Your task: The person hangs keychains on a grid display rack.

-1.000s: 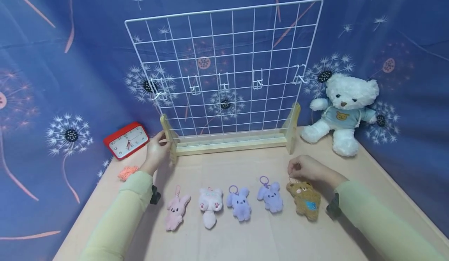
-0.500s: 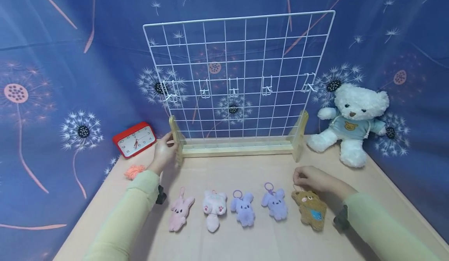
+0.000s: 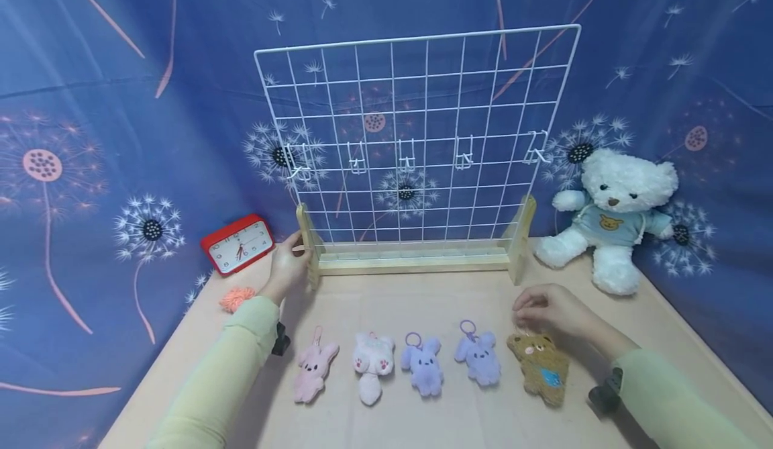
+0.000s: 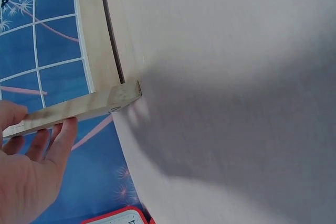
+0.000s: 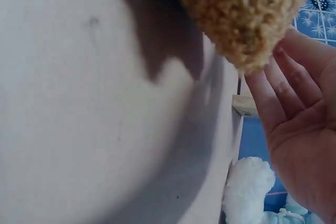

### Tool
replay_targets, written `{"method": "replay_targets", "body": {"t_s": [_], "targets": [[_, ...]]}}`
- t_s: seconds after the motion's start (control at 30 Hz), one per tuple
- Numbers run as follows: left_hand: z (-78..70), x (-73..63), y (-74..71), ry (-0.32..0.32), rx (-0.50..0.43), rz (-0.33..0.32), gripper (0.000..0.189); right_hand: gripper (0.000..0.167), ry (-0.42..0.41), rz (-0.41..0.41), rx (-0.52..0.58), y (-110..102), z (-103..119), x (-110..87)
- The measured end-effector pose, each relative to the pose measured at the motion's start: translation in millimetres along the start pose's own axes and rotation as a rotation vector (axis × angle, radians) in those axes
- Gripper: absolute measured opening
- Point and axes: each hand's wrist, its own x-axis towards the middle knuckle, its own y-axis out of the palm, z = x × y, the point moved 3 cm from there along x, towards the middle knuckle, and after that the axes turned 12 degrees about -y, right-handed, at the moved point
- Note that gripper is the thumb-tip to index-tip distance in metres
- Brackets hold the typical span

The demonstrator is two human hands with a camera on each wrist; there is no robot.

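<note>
In the head view my left hand (image 3: 288,268) grips the wooden side support (image 4: 94,104) of a white wire grid rack (image 3: 417,107); the left wrist view has the thumb on one face and fingers on the other. My right hand (image 3: 552,311) pinches the top loop of a brown bear plush keychain (image 3: 540,372) with a blue patch. Fur of the bear (image 5: 247,19) fills the top of the right wrist view, hiding the fingertips. Left of it lie two purple plush keychains (image 3: 481,362) (image 3: 424,368), a white one (image 3: 372,367) and a pink bunny (image 3: 315,372).
Several white hooks (image 3: 406,160) hang in a row across the grid. A red alarm clock (image 3: 238,244) and an orange yarn bundle (image 3: 237,298) sit beside my left forearm. A large white teddy bear (image 3: 622,207) in a blue shirt sits at the back right against the blue curtain.
The head view has shifted, so the scene sits lower and further right. My right hand has moved slightly with the bear keychain. The left hand stays on the support.
</note>
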Motion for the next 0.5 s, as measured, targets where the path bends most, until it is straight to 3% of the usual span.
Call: {"method": "replay_targets", "body": {"t_s": [0.2, 0.5], "targets": [[2.9, 1.1, 2.8, -0.014, 0.002, 0.008, 0.059, 0.011, 0.029, -0.045, 0.01, -4.9, 5.3, -5.9], [1.8, 2.1, 2.1, -0.008, 0.003, -0.002, 0.059, 0.012, 0.002, -0.119, 0.051, -14.2, 22.3, -3.6]]}}
